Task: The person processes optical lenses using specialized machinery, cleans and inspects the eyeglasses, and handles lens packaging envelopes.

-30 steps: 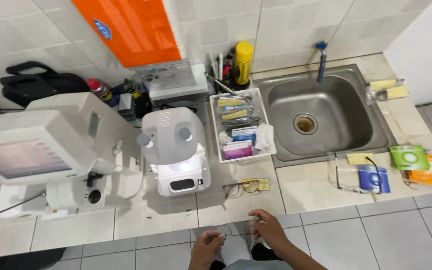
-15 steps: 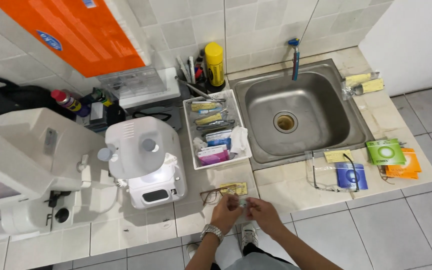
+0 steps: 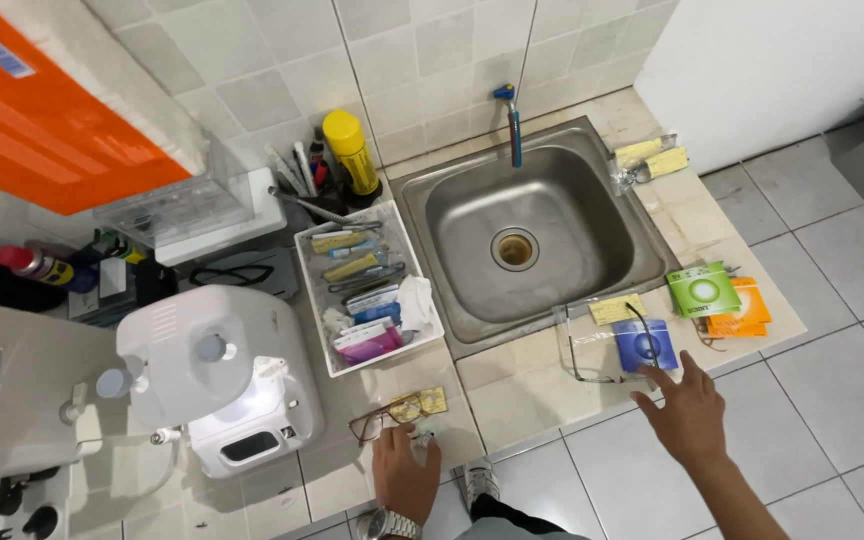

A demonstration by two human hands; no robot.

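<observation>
My left hand [image 3: 404, 471] rests at the counter's front edge, fingertips on a pair of brown-rimmed glasses [image 3: 374, 423] with a small yellow tag [image 3: 418, 403] beside them. My right hand [image 3: 687, 408] is spread open, fingers apart, reaching toward a second pair of thin-framed glasses [image 3: 592, 345] that lies next to a blue packet [image 3: 639, 345] and a yellow note [image 3: 615, 309]. Neither hand grips anything.
A steel sink [image 3: 527, 235] with a blue tap sits at the back. A white tray [image 3: 309, 272] holds several tools and packets. A white machine [image 3: 217, 375] stands left. Green [image 3: 702, 290] and orange [image 3: 742, 312] packets lie at the right edge; a yellow can [image 3: 350, 150] stands behind.
My hands were together over the brown glasses; the right hand has swung out to the right toward the other glasses. The view has moved closer and shifted right.
</observation>
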